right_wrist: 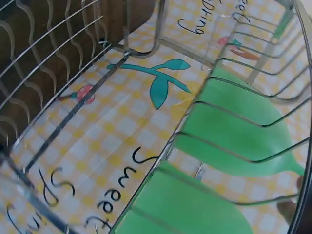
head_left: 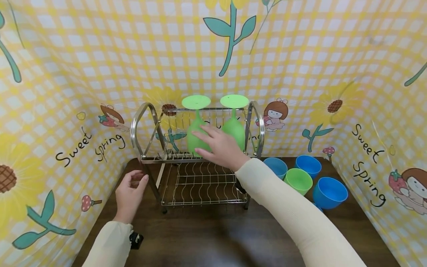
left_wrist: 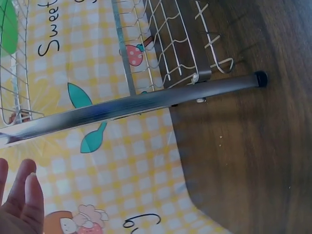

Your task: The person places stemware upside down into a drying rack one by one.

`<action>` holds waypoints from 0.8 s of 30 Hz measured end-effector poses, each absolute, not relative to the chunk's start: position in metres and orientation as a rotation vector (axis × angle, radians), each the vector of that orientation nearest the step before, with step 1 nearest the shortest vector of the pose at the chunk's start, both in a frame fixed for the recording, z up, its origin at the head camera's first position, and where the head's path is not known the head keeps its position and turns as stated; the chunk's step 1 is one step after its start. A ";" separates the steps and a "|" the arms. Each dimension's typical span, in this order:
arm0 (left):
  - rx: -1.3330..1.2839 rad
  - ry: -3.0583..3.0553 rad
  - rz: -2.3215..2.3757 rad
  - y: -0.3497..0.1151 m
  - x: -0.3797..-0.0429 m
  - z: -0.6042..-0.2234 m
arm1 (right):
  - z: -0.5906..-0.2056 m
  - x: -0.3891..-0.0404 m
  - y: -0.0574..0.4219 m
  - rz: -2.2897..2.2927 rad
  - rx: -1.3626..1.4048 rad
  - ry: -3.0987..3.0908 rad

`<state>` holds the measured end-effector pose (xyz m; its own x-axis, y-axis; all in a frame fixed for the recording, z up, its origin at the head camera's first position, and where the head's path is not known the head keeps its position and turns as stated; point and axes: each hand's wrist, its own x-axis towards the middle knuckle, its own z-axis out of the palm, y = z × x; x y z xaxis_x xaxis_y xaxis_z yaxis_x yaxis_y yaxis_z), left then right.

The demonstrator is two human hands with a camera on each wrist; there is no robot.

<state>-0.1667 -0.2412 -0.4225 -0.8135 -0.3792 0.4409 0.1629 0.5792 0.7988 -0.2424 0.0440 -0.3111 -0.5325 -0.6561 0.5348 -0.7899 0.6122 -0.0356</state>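
Two green plastic goblets stand upside down on the upper tier of a metal dish rack (head_left: 197,160), their round bases uppermost. My right hand (head_left: 220,146) is in front of the left goblet (head_left: 193,142), fingers spread and fairly straight across its bowl; whether they touch it I cannot tell. Partly behind that hand is the right goblet (head_left: 235,129). In the right wrist view, wires cross a green bowl (right_wrist: 234,126), and fingertips (right_wrist: 287,208) show near its stem. Loosely bent and holding nothing, my left hand (head_left: 130,193) hovers beside the rack's left leg.
Right of the rack stand several upright goblets: a dull blue one (head_left: 276,168), a green one (head_left: 298,181) and bright blue ones (head_left: 330,193). The rack's wavy-wired lower tier (head_left: 205,181) is near the dark wooden table (head_left: 186,237). Checked cloth (head_left: 293,48) surrounds the table.
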 end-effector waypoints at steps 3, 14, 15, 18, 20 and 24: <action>0.133 -2.258 -1.098 -0.240 -0.160 -0.421 | -0.320 -0.238 0.048 0.266 1.220 -2.143; -0.440 -2.205 -0.424 -0.232 -0.147 -0.426 | -0.345 -0.208 0.069 0.094 1.351 -1.902; -0.490 -2.180 -0.353 -0.231 -0.147 -0.427 | -0.348 -0.206 0.073 0.077 1.349 -1.902; -0.591 -2.151 -0.199 -0.226 -0.146 -0.432 | -0.360 -0.200 0.084 0.057 1.341 -1.901; -0.638 -2.154 -0.140 -0.223 -0.144 -0.435 | -0.368 -0.197 0.092 0.054 1.342 -1.882; -0.718 -2.170 -0.093 -0.216 -0.139 -0.442 | -0.386 -0.193 0.109 0.075 1.341 -1.815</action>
